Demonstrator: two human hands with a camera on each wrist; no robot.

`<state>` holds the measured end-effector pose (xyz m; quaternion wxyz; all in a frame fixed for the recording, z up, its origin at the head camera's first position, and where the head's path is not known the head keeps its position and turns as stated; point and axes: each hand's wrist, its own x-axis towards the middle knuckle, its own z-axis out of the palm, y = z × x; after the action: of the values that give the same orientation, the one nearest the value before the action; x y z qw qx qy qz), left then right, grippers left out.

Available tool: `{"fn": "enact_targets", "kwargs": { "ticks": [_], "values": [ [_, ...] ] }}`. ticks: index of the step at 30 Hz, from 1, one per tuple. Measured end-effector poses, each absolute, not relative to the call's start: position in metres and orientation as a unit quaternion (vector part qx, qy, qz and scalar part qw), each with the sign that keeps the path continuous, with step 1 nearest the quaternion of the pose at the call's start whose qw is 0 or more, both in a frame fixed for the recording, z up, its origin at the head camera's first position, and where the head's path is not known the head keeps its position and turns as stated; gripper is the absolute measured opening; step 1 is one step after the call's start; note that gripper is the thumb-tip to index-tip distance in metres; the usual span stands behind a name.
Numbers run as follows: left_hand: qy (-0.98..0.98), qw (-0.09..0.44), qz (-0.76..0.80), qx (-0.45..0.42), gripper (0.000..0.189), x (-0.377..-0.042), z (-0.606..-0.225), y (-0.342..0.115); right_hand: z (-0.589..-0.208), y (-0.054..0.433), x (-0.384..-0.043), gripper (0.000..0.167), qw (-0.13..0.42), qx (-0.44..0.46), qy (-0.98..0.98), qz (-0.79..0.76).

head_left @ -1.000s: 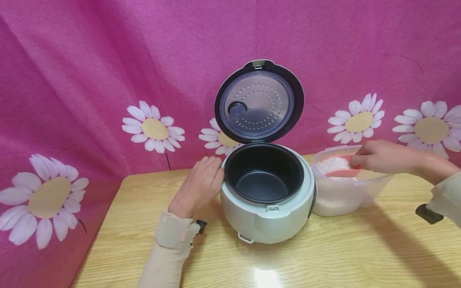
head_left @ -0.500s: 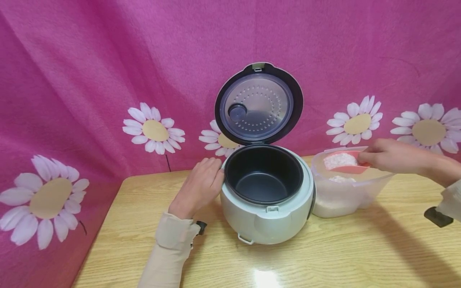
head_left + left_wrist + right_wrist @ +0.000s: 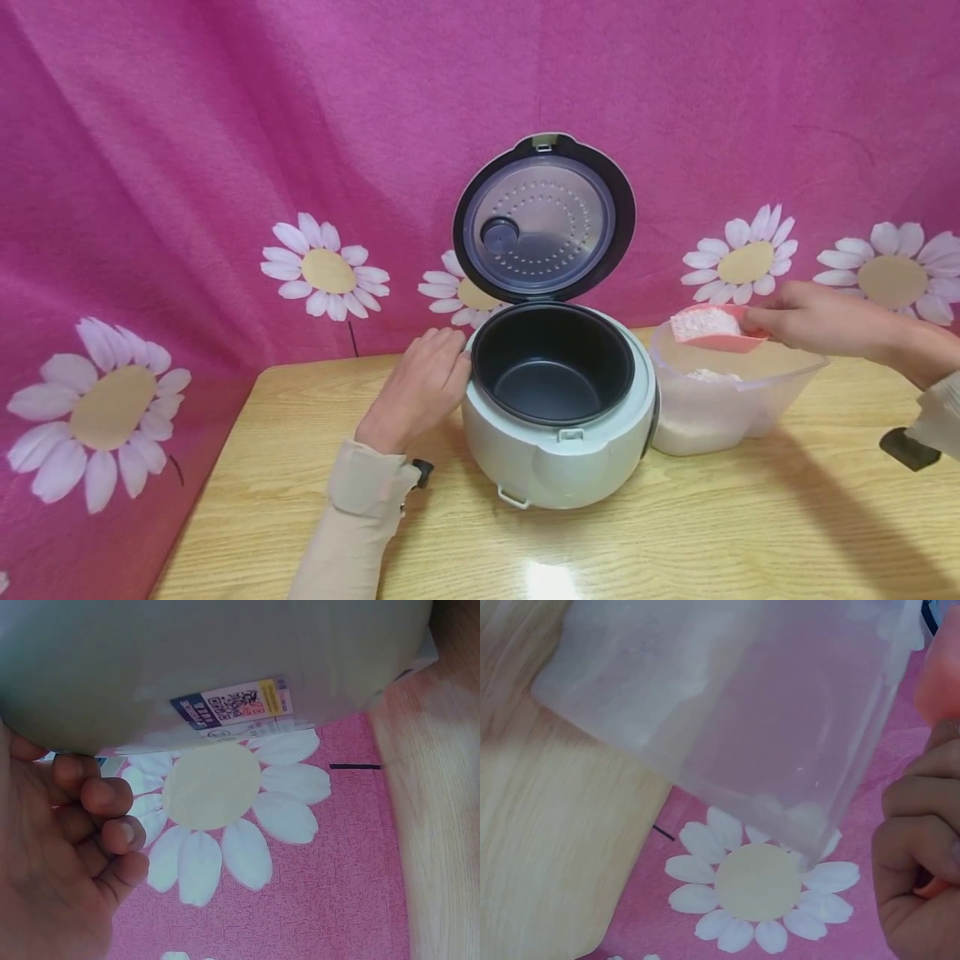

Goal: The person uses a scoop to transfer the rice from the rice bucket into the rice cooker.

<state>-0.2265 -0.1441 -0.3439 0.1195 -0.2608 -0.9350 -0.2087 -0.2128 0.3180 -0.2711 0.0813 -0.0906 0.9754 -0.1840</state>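
Curled fingers of my left hand (image 3: 420, 383) hold the left edge of a white rice cooker (image 3: 555, 471). Its lid (image 3: 543, 217) stands raised, and the black inner pot (image 3: 551, 379) shows a bare bottom. In the left wrist view, the hand's (image 3: 71, 825) fingertips are bent in right by the cooker's side (image 3: 165, 667). My right hand (image 3: 817, 321) grips the handle of a pink scoop (image 3: 723, 342) heaped with white rice (image 3: 705, 322). The scoop is over a translucent bin (image 3: 705, 408) with more rice inside. The right wrist view shows the hand's (image 3: 922, 817) fingers wrapped round the handle.
The bin stands close against the cooker's right side on a wooden table (image 3: 675, 533). A pink cloth (image 3: 360, 125) with large daisies hangs right behind the table's back edge, close to the raised lid.
The scoop has come up out of the rice with a heaped load and is now level with the bin's rim. The left hand has stayed on the cooker.
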Motion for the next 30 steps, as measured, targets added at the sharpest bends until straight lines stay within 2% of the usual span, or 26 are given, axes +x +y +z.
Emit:
{"fn": "enact_targets", "kwargs": {
  "ticks": [3, 9, 16, 30],
  "values": [
    [-0.934, 0.120, -0.213, -0.261, 0.019, -0.227, -0.344, -0.144, -0.267, 0.314, -0.213, 0.044, 0.078, -0.092, 0.973, -0.196],
    [-0.933, 0.122, -0.214, -0.261, 0.020, -0.227, -0.344, -0.143, -0.258, 0.300, -0.214, 0.041, 0.064, -0.103, 0.972, -0.200],
    [-0.934, 0.127, -0.203, -0.266, 0.018, -0.228, -0.345, -0.142, -0.253, 0.272, -0.215, 0.043, 0.075, -0.111, 0.963, -0.232],
    [-0.933, 0.131, -0.202, -0.269, 0.015, -0.227, -0.344, -0.144, -0.254, 0.223, -0.219, 0.028, 0.057, -0.142, 0.959, -0.239]
  ]
}}
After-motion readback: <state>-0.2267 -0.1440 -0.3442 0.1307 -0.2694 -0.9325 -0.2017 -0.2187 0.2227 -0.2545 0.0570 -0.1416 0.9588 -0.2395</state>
